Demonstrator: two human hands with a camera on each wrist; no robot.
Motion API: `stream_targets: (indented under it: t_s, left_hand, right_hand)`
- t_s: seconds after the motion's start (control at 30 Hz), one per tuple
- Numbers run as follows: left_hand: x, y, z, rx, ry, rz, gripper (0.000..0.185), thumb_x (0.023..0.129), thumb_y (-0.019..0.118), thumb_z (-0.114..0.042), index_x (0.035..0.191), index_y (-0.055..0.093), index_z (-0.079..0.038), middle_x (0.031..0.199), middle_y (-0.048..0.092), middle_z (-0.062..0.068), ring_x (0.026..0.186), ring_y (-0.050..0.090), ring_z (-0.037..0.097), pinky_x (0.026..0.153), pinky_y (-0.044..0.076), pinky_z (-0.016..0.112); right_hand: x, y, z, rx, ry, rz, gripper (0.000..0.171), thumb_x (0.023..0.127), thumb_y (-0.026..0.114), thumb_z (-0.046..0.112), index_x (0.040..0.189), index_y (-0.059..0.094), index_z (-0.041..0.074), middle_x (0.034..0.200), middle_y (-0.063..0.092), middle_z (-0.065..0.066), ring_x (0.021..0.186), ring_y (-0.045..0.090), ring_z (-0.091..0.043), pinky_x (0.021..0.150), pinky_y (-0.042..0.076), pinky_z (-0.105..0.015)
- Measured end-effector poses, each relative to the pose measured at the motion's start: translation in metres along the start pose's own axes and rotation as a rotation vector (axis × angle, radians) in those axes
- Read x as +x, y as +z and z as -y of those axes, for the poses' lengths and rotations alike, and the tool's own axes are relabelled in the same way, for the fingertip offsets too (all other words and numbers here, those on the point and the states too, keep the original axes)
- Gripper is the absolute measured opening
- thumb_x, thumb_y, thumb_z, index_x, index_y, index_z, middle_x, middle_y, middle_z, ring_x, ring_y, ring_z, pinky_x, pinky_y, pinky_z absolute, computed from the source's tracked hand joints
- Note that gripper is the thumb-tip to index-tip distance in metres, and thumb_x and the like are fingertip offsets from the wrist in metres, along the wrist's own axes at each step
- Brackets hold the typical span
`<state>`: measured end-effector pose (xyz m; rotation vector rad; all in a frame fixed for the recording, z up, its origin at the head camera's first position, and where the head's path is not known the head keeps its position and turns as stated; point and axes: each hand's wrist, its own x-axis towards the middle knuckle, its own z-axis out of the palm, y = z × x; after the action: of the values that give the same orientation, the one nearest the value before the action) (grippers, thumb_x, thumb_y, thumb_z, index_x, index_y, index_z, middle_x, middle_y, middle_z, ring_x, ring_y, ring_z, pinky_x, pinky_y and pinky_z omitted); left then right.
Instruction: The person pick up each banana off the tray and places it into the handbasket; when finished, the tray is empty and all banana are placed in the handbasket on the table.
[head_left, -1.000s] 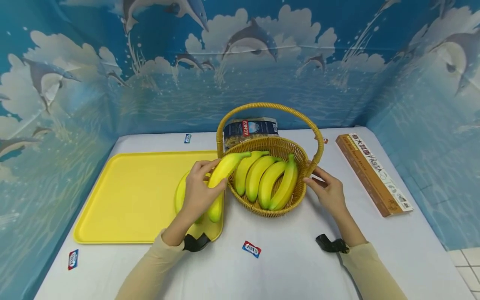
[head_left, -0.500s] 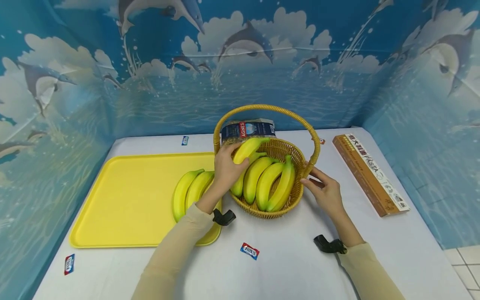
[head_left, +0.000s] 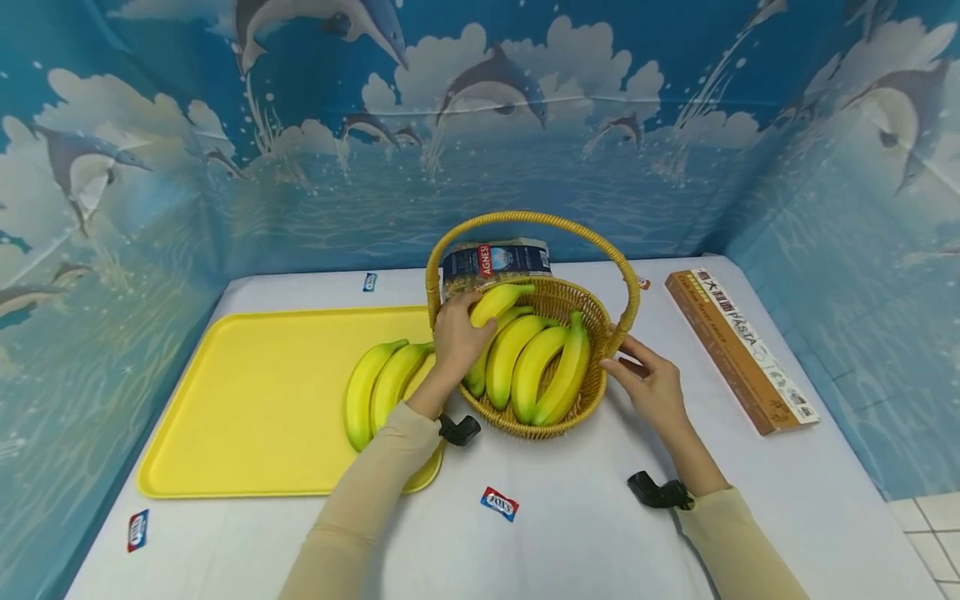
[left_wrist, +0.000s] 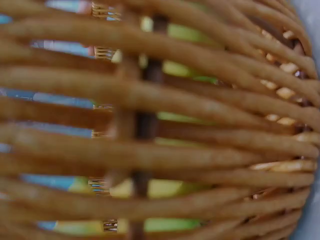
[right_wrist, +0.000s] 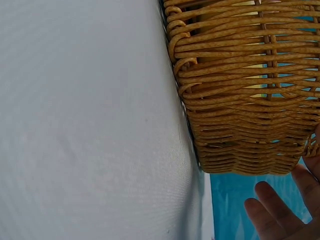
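Yellow tray left, pasta box right, pasta bag behind, dolphin backdrop.

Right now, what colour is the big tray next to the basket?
The tray is bright yellow, seen best in the head view.

banana: yellow, green-tipped, curved, gripped at the basket's far-left rim, lying over the others.
basket: round woven wicker, arched handle, upright on the table right of the tray, four bananas inside.
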<state>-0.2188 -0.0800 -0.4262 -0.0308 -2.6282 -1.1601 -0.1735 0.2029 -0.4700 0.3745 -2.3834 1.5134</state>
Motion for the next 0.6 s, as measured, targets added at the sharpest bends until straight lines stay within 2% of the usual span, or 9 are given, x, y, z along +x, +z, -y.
stream_targets:
  t_s: [0.33,0.47,0.6]
  left_hand:
    - [-0.0005,0.0047,-0.0019,0.087,-0.046,0.013,0.041,0.086,0.074,-0.016,0.124,0.066,-0.008,0.122,0.065,0.013,0.113,0.059,0.033,0.091,0.052,0.049]
    - [-0.0011,0.0053,-0.0024,0.085,-0.019,-0.009,0.041,0.085,0.074,-0.016,0.124,0.066,-0.006,0.121,0.065,0.014,0.113,0.059,0.034,0.091,0.051,0.049]
    - [-0.0032,0.0056,-0.0024,0.095,0.043,-0.049,0.041,0.085,0.074,-0.016,0.123,0.066,-0.004,0.122,0.063,0.016,0.114,0.058,0.036,0.094,0.05,0.049]
  right_hand:
    - [0.0,-0.0002,-0.0014,-0.001,0.01,0.002,0.048,0.088,0.071,0.005,0.134,0.058,-0.001,0.129,0.063,-0.021,0.109,0.051,0.017,0.088,0.049,-0.011]
    - [-0.0004,-0.0001,-0.0024,-0.004,0.008,-0.002,0.048,0.088,0.071,0.006,0.134,0.058,-0.001,0.128,0.063,-0.022,0.108,0.051,0.017,0.088,0.048,-0.01]
    - [-0.0001,0.0003,-0.0023,0.003,0.006,-0.003,0.048,0.088,0.071,0.004,0.134,0.058,-0.001,0.128,0.062,-0.023,0.108,0.052,0.016,0.088,0.049,-0.011]
